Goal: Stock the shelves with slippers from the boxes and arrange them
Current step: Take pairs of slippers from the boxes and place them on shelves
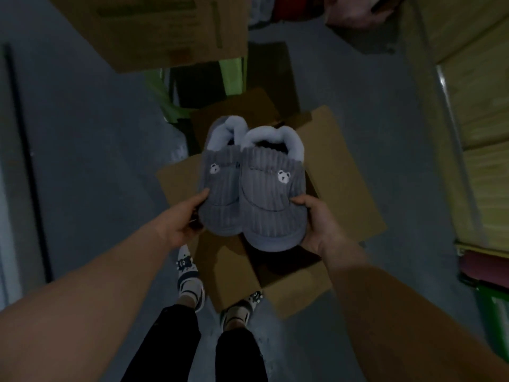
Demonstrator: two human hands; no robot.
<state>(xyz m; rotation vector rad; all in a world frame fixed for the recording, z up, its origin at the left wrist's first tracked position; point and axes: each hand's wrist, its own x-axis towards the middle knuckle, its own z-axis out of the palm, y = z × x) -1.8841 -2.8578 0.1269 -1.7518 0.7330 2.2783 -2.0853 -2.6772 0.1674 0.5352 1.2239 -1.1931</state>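
In the middle of the frame, two bare hands hold up a pair of grey slippers side by side, toes pointing toward the person. The left hand (184,225) has its grip closed on the slipper at frame left (221,197): the thumb lies on the ribbed top near the toe, and the fingers are hidden beneath. The right hand (316,224) has its grip closed on the slipper at frame right (271,205) in the same way, thumb on top at the outer edge and palm cupping the side. The two slippers touch along their inner sides. Each has a pale fluffy lining at the opening and a small white bear face on the top.

The pair is held in the air over an open cardboard box (344,172) on the grey floor (91,150), its flaps spread outward. Below the hands, near the bottom centre, the person's feet (190,274) in patterned slippers and socks stand at the box's near edge, with black trousers (170,343) above them.

A larger cardboard box (148,31) fills the upper left. Just below it is something bright green (161,86), too dim to identify. Stacked yellowish cartons (482,106) run down the right edge.
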